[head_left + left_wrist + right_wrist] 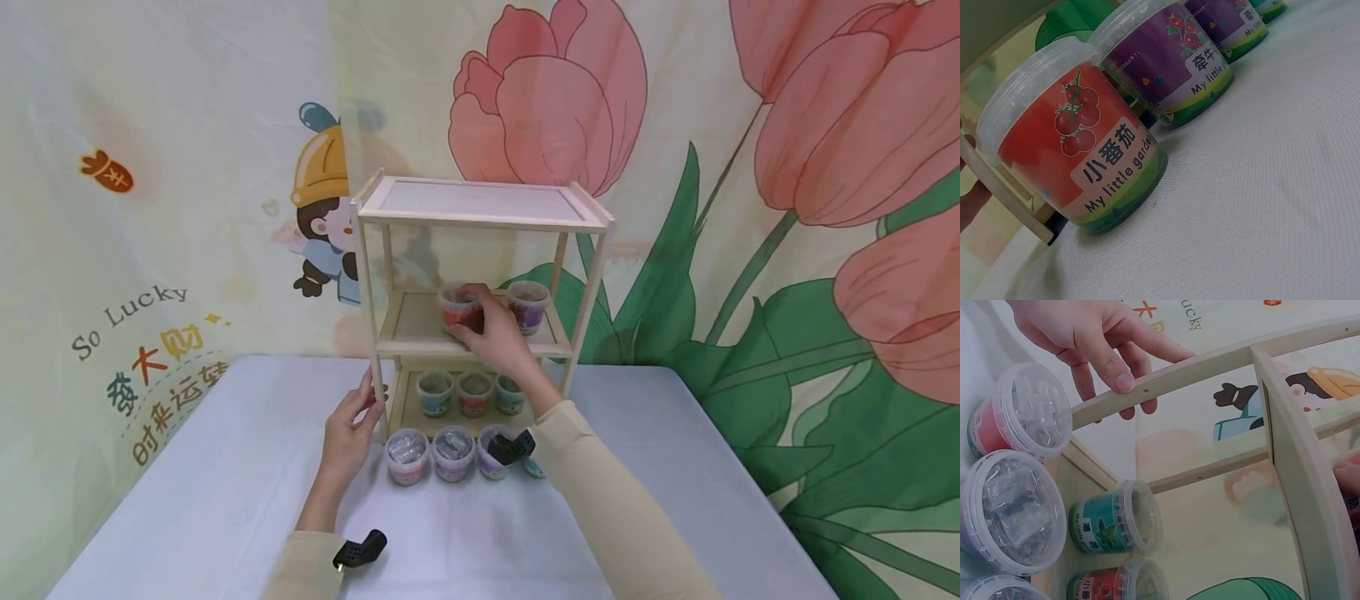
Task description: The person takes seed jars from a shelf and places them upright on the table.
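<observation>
In the head view, a small wooden rack [480, 308] with three shelves stands at the middle of the frame on a pale desk [225, 483], before a wall cloth printed with large pink tulips [555, 92]. The right hand [491, 333] reaches onto the middle shelf, its fingers curled round a red tub [459, 307] with a clear lid; a purple tub [529, 305] stands just right of it on the same shelf. The left hand [351, 429] grips the rack's front left post at lower centre. Three more tubs sit in a row on the bottom shelf, and a row of lidded tubs [442, 454] stands on the desk just in front of the rack. In the left wrist view, a red tomato tub [1079, 144] fills the left of the frame, standing on the white cloth beside a rack post, with purple tubs lined up behind it toward the upper right; only a sliver of the hand shows at the left edge. In the right wrist view, the left hand appears at the top, fingers [1116, 375] wrapped over the post, with clear lids at lower left and a green tub [1113, 525] on the bottom shelf.
</observation>
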### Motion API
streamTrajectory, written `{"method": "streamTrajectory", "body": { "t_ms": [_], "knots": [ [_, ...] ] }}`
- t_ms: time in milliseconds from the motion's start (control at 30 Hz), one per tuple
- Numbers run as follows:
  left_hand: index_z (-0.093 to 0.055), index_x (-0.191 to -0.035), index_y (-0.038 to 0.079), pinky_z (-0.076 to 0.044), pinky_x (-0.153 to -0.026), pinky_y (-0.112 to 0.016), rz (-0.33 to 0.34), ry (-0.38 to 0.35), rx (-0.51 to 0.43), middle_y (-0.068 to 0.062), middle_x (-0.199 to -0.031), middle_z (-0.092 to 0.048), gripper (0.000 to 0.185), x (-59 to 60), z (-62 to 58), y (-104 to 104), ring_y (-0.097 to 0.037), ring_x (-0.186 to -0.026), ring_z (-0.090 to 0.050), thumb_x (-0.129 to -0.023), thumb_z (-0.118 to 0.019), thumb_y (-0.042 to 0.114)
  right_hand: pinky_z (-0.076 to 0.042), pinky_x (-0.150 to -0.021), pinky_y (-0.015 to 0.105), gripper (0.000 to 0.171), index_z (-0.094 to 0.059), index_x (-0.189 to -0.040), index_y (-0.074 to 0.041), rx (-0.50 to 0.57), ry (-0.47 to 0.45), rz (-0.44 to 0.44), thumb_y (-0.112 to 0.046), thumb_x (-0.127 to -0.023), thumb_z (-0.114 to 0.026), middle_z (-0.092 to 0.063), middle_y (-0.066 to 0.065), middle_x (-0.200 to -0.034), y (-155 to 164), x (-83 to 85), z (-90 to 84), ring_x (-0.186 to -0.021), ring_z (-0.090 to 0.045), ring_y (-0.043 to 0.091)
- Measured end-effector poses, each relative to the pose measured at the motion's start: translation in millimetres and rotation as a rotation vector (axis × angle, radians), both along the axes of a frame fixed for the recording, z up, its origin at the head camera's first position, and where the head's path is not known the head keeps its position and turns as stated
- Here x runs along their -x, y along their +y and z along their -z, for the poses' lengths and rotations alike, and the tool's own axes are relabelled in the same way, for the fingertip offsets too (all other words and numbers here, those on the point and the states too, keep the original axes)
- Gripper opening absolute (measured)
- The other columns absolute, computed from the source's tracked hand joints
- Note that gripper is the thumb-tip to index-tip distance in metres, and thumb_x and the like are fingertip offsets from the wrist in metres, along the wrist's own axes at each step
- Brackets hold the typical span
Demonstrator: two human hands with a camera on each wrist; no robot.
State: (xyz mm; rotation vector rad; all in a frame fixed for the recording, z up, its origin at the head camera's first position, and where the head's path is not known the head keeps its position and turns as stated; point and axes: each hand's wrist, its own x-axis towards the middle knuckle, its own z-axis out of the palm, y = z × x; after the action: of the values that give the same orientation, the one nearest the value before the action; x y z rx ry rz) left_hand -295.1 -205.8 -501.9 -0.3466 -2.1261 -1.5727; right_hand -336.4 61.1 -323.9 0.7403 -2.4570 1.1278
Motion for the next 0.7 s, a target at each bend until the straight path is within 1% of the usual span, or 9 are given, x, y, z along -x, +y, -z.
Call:
{"method": "streamTrajectory", "body": {
  "t_ms": [67, 167, 233, 300, 400, 567, 700],
  "knots": [
    [-0.045, -0.162, 0.023, -0.057, -0.097, -0.026, 0.001, 0.006, -0.002, -0.013, -0.129, -0.071, 0.060, -0.7, 0.4, 0, 0.003, -0.114, -0.061, -0.107, -0.064, 0.010, -0.056, -0.103, 0.051, 0.054, -0.049, -0.149, -0.018, 0.006, -0.010, -0.004, -0.022, -0.102, -0.075, -0.061, 0.016, -0.144, 0, -2.4, -0.7, -0.125, -0.064, 0.033],
    [-0.046, -0.162, 0.024, -0.059, -0.099, -0.037, 0.004, 0.017, -0.008, -0.012, -0.128, -0.072, 0.060, 0.1, 1.1, 0, 0.000, -0.114, -0.062, -0.107, -0.064, 0.010, -0.056, -0.102, 0.049, 0.054, -0.049, -0.150, -0.019, 0.014, -0.032, -0.023, -0.023, -0.103, -0.073, -0.060, 0.014, -0.145, 2, -7.2, -1.7, -0.124, -0.064, 0.031],
    [-0.046, -0.162, 0.024, -0.058, -0.100, -0.045, 0.005, 0.021, -0.008, -0.012, -0.128, -0.072, 0.060, 1.0, 1.3, 0, -0.002, -0.114, -0.063, -0.107, -0.065, 0.011, -0.058, -0.100, 0.047, 0.055, -0.047, -0.151, -0.018, 0.018, -0.034, -0.049, -0.022, -0.103, -0.073, -0.060, 0.014, -0.145, 4, -11.0, -1.4, -0.123, -0.064, 0.030],
    [-0.047, -0.162, 0.024, -0.058, -0.100, -0.049, 0.009, 0.025, -0.007, -0.012, -0.127, -0.072, 0.059, 1.9, 1.2, 1, -0.004, -0.114, -0.063, -0.106, -0.065, 0.011, -0.059, -0.098, 0.045, 0.056, -0.046, -0.152, -0.015, 0.021, -0.032, -0.077, -0.021, -0.103, -0.073, -0.060, 0.014, -0.143, 7, -14.9, -1.2, -0.120, -0.066, 0.029],
    [-0.047, -0.161, 0.024, -0.059, -0.099, -0.047, 0.002, 0.023, -0.003, -0.011, -0.127, -0.072, 0.060, 1.3, 0.3, 2, -0.005, -0.114, -0.064, -0.106, -0.065, 0.010, -0.061, -0.099, 0.041, 0.057, -0.046, -0.152, -0.012, 0.037, -0.023, -0.115, -0.017, -0.103, -0.073, -0.060, 0.014, -0.142, 11, -20.7, -1.6, -0.120, -0.067, 0.027],
    [-0.047, -0.161, 0.022, -0.059, -0.098, -0.043, -0.007, 0.020, 0.003, -0.012, -0.127, -0.072, 0.061, -0.9, -1.5, 2, -0.005, -0.114, -0.064, -0.105, -0.066, 0.008, -0.060, -0.102, 0.043, 0.056, -0.049, -0.149, -0.011, 0.089, -0.014, -0.157, -0.010, -0.100, -0.076, -0.058, 0.016, -0.143, 18, -33.0, -5.7, -0.125, -0.067, 0.031],
    [-0.046, -0.162, 0.022, -0.059, -0.097, -0.034, -0.012, 0.010, 0.013, -0.012, -0.127, -0.072, 0.060, -1.0, -1.7, 2, 0.000, -0.113, -0.062, -0.106, -0.066, 0.009, -0.057, -0.107, 0.045, 0.056, -0.049, -0.148, -0.011, 0.120, -0.032, -0.176, -0.005, -0.099, -0.075, -0.053, 0.016, -0.147, 28, -44.9, -7.8, -0.131, -0.062, 0.033]
  ]
}}
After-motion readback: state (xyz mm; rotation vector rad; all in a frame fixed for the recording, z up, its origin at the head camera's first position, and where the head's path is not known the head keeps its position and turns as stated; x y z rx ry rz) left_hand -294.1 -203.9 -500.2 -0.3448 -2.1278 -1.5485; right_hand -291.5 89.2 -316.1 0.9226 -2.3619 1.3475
